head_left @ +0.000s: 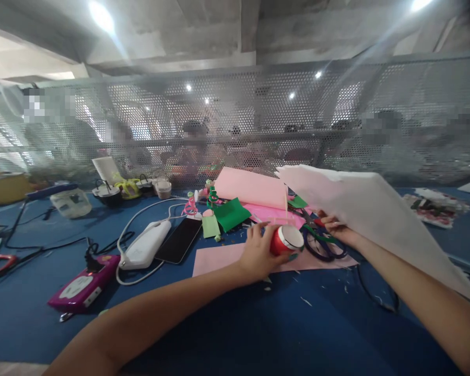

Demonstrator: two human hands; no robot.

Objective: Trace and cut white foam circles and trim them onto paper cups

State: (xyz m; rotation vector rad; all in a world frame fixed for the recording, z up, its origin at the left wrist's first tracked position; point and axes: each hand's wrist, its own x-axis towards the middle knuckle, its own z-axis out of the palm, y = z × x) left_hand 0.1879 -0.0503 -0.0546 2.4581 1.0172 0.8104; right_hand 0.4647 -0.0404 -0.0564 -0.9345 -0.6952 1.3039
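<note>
My left hand point(258, 249) is wrapped round a short red cylinder point(286, 239) with a white round end turned up toward me; its exact kind does not show. It is held over a flat pink sheet point(219, 259). My right hand point(335, 225) is by the lower left edge of a large white sheet stack point(348, 193), palm partly up, fingers loosely bent and apart. A small red piece lies by its fingertips; whether they touch it I cannot tell. Just left of and below that hand lie scissors with dark blue and green handles point(324, 245).
Curled pink paper point(250, 187) and a green piece point(232, 214) lie behind. To the left are a black phone point(181, 240), a white power bank point(147, 244) with a cable and a purple power strip point(85, 283). A glass jar point(71, 202) stands further off; a metal mesh screen rises behind.
</note>
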